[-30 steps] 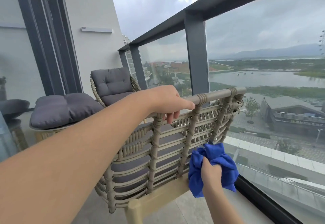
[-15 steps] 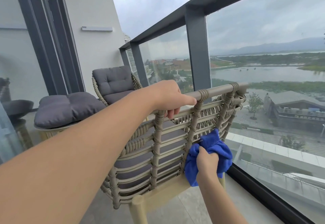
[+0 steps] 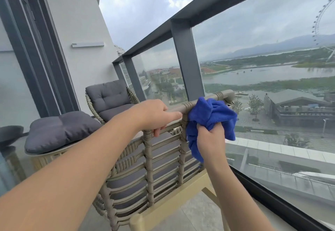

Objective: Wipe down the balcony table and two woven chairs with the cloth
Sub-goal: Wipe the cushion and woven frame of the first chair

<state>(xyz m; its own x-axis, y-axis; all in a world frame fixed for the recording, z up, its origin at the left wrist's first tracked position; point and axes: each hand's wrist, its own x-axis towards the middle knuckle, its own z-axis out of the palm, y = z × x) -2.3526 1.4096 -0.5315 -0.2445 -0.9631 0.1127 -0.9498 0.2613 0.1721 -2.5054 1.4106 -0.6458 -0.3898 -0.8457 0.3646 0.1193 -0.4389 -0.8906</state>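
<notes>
Woven chairs number two: the near chair, now wiped up at its top rail rather than low on its back as before, and a far chair. One blue cloth bunches above the right hand gripping it. Left hand clasps the rail, left of the cloth.

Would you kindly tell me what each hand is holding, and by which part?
The left hand grips the near woven chair by its top rail. The right hand grips the bunched blue cloth at its lower part.
</notes>
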